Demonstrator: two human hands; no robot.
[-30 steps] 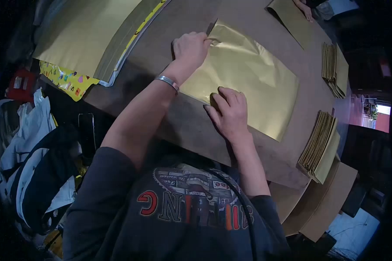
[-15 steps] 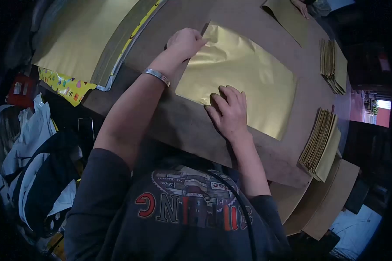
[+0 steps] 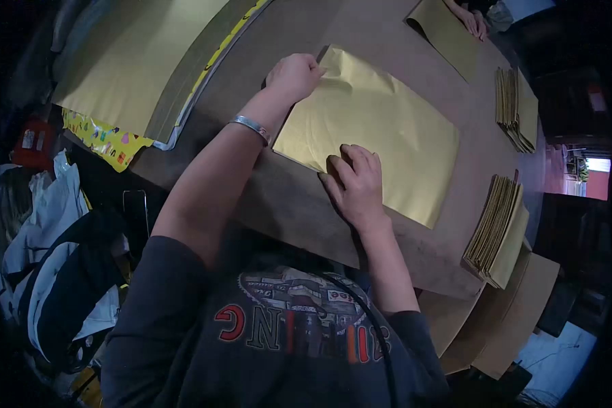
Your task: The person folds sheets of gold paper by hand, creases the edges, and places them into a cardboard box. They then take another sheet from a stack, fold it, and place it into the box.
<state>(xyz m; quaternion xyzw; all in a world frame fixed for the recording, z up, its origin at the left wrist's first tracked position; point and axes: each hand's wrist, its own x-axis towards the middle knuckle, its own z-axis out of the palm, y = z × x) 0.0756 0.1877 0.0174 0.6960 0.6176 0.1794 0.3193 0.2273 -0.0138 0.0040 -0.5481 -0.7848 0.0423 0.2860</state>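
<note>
A gold paper sheet [image 3: 394,129] lies on the brown table [image 3: 299,197], slightly creased near its upper left part. At the sheet's upper left edge, my left hand [image 3: 296,76] has its fingers closed on the paper. My right hand [image 3: 355,183] is at the near edge of the same sheet, its fingers bent and pressed together over the paper, with the thumb at the edge.
Large gold sheets [image 3: 136,61] are stacked at the left on yellow patterned wrapping [image 3: 105,139]. Folded gold bundles [image 3: 500,231] stand at the right, with more behind [image 3: 517,109]. Another person's hand [image 3: 472,22] touches a gold sheet [image 3: 445,37]. An open cardboard box [image 3: 517,313] stands lower right.
The sheet looks smoother, with fewer wrinkles near its top. Both hands appear slightly lower in the view, along with the sheet. The other person's hand shows more.
</note>
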